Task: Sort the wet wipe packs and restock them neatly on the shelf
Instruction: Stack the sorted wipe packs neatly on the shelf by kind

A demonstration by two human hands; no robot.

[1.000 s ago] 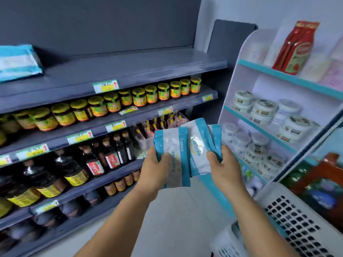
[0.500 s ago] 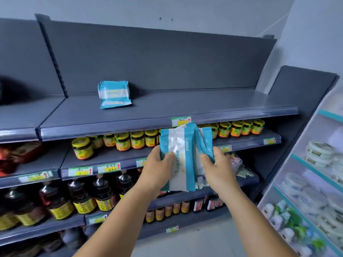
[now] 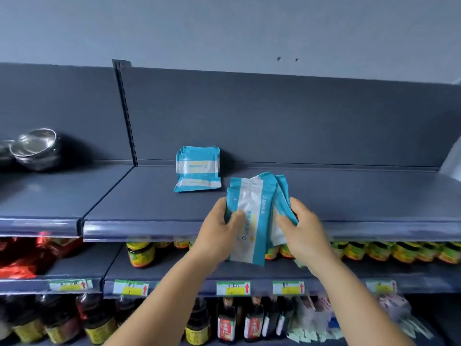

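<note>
I hold a fanned bunch of wet wipe packs [image 3: 252, 221], teal-edged with white middles, upright before the front edge of the top shelf [image 3: 349, 196]. My left hand [image 3: 219, 233] grips the front pack; my right hand [image 3: 303, 231] pinches the rear ones. A stacked pile of packs [image 3: 197, 168] leans against the shelf's back edge.

Both bare arms reach up and forward from the bottom of the view, close side by side. The left hand [image 3: 219, 231] curls round the packs [image 3: 252, 221], thumb on the front. The right hand [image 3: 303, 231] grips the packs from the other side, fingers bent round their back edge. Both wrists are straight.
</note>
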